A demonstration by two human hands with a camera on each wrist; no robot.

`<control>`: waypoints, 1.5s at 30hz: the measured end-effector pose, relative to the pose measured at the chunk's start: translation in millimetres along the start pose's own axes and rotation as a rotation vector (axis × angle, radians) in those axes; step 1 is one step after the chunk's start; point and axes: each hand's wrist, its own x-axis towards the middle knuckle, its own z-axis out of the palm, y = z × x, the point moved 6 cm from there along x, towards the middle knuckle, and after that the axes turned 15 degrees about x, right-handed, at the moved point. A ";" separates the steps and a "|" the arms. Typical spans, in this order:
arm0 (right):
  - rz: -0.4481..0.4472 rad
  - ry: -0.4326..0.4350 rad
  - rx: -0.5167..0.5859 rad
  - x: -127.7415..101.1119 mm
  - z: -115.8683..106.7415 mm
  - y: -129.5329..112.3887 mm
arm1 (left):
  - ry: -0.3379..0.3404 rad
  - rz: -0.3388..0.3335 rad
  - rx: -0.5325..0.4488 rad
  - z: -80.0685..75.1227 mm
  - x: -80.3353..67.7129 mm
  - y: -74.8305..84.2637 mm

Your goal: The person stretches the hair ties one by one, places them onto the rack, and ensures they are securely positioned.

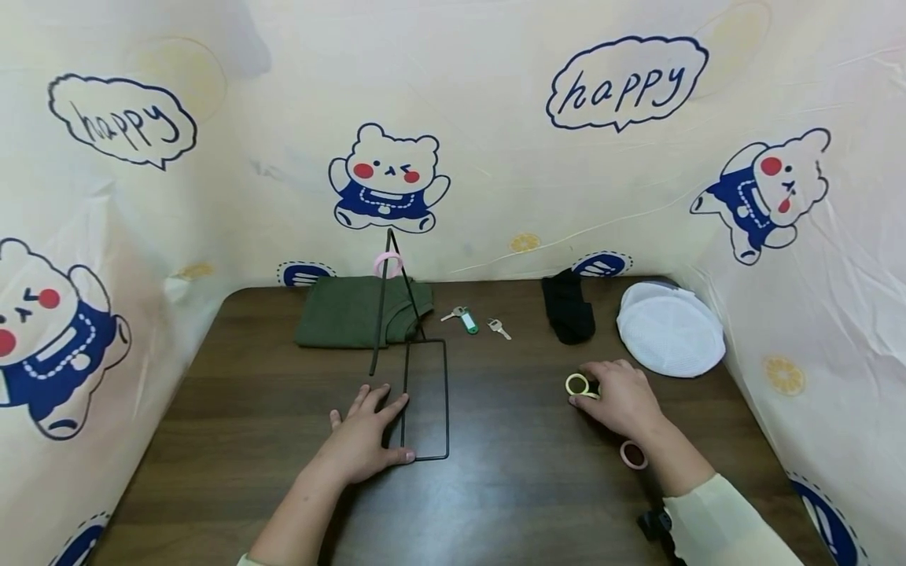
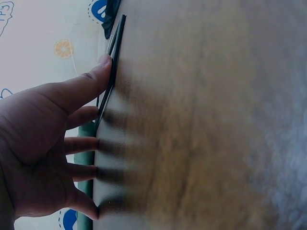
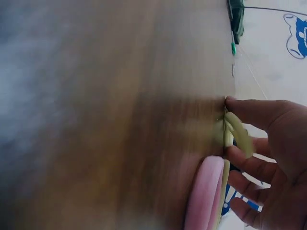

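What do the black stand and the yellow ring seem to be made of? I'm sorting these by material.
The black stand looks like thin metal wire with a matte dark coating: slim straight rods and neat bent corners, pressed flat by the left hand. The yellow ring, at the right hand, looks like smooth pale plastic, possibly a tape roll; the blur leaves that open.
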 end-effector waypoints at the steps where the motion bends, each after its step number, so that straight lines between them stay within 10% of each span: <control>1: 0.004 -0.001 -0.006 1.5 0.4 -1.5 | 0.001 0.000 0.000 -0.3 -0.2 -0.2; 19: -0.210 0.014 0.201 14.4 -1.2 -53.1 | 0.012 -0.001 0.005 -0.4 -0.7 1.3; 45: -1.098 0.248 0.385 -23.5 -67.3 -310.8 | -0.007 -0.009 -0.021 -1.5 1.0 -0.6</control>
